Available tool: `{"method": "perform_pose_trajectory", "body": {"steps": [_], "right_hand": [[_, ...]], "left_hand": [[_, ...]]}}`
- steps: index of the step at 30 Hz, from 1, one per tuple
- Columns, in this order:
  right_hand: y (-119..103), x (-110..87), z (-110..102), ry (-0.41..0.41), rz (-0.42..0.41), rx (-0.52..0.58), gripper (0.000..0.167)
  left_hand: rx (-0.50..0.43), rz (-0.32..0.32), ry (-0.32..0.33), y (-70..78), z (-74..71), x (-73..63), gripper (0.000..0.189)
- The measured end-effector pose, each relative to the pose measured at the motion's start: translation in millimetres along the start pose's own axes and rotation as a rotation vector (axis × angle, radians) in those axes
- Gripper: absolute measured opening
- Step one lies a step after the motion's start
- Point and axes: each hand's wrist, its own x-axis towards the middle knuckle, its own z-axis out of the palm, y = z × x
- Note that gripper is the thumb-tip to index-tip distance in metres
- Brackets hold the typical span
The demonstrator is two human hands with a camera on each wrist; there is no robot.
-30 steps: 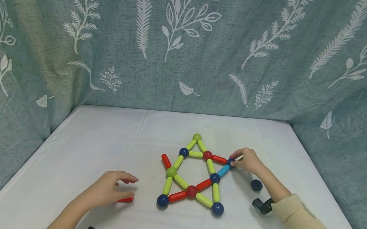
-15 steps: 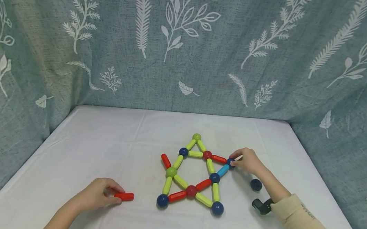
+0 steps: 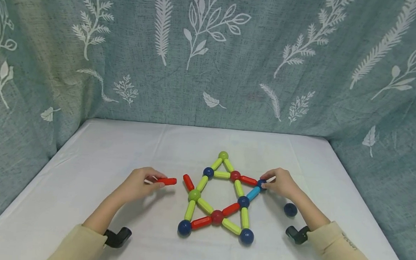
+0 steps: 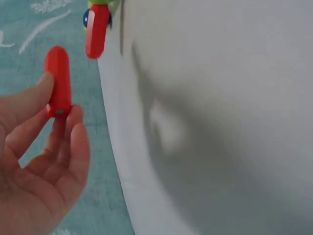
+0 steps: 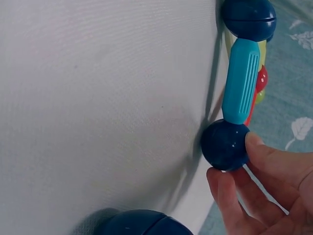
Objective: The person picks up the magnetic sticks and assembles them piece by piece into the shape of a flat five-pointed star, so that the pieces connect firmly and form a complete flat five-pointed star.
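Note:
My left hand (image 3: 142, 184) pinches a red magnetic rod (image 3: 167, 181) between thumb and fingers, raised over the cloth; its shadow falls below. In the left wrist view the same red rod (image 4: 59, 82) points up from the fingertips. A second red rod (image 3: 188, 182) juts from the green ball (image 3: 194, 195) at the left of a star-like frame of rods and balls. At that frame's right corner my right hand (image 3: 279, 184) pinches a dark blue ball (image 5: 225, 145), which joins a light blue rod (image 5: 241, 81) and a red rod (image 3: 249, 181).
A loose dark blue ball (image 3: 290, 210) lies near my right forearm. Black wrist cameras (image 3: 118, 237) sit on both wrists. The white-covered table (image 3: 129, 141) ends at a green leaf-patterned curtain (image 3: 181, 101). Blue balls (image 3: 184, 228) mark the frame's near corners.
My left hand has taken the red rod off the table, lifted it and carried it forward and right toward the frame. The right hand stays on its blue ball.

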Motion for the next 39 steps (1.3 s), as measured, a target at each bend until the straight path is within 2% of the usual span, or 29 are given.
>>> {"method": "perform_pose_trajectory", "body": {"steps": [5,8,12,15,19,24,33,36,39], "right_hand": [[1,0.0,0,0.005,0.002,0.001,0.021],[1,0.1,0,0.006,0.002,0.006,0.021],[3,-0.6,1,0.009,0.015,0.012,0.022],[3,-1.4,2,0.013,0.032,0.020,0.022],[3,-0.9,2,0.012,0.042,0.032,0.023],[2,0.0,2,0.012,0.042,0.028,0.023],[3,1.1,2,0.020,0.059,0.028,0.023],[2,1.0,2,0.020,0.065,0.032,0.023],[2,0.6,3,0.014,0.062,0.033,0.023]], "left_hand": [[-0.046,-0.080,0.039,15.1,11.1,36.2,0.025],[-0.077,-0.102,0.019,19.2,19.8,54.7,0.026],[-0.077,-0.100,-0.019,21.7,33.6,71.7,0.024],[-0.049,-0.113,-0.024,23.1,42.7,80.1,0.022],[-0.029,-0.151,-0.030,25.5,49.9,85.6,0.020],[-0.028,-0.184,-0.040,27.8,51.8,86.3,0.019],[-0.036,-0.219,-0.074,21.7,54.4,85.7,0.021],[0.001,-0.183,-0.074,20.8,55.6,84.6,0.022],[0.119,-0.091,-0.057,22.7,56.3,79.5,0.028]]}}
